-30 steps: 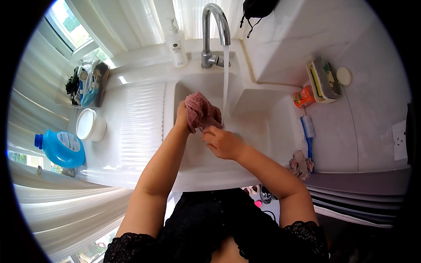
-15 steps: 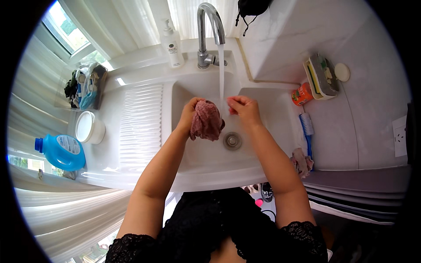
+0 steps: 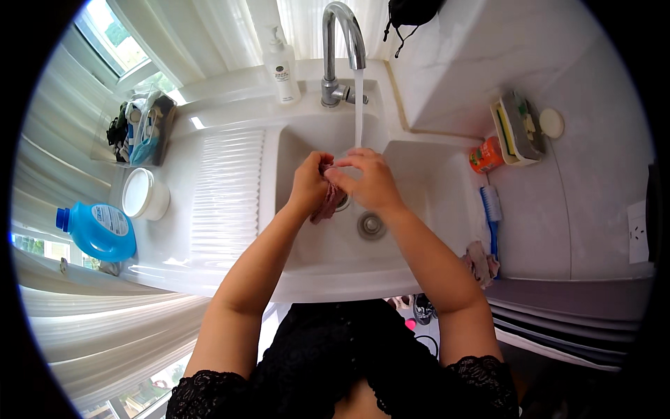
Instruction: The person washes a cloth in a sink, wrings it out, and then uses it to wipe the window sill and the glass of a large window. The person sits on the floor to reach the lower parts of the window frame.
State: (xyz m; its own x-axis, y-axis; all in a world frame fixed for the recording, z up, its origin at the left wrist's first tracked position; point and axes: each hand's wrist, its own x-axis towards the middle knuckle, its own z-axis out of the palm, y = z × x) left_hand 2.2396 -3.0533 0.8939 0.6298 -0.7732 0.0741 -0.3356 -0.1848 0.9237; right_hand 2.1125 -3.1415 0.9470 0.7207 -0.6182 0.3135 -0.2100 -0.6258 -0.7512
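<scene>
Pink cloth (image 3: pixel 325 207) bunched in left hand's (image 3: pixel 309 184) curled fingers, long axis trailing toward near edge of sink (image 3: pixel 352 288); right hand (image 3: pixel 368 180), farther, partly open alongside, hold unclear.

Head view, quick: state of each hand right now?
Left hand: closed, holding the pink cloth.
Right hand: at the cloth; whether it grips cannot be told.

Sink (image 3: pixel 447 188) white. Left of it: window (image 3: pixel 116 46), bright daylight; pale curtains (image 3: pixel 209 42) there and behind it. Right of it: pale grey wall (image 3: pixel 534 216), seamed, with socket (image 3: pixel 636 234). Below its near edge: pale floor (image 3: pixel 433 329), glimpsed.
</scene>
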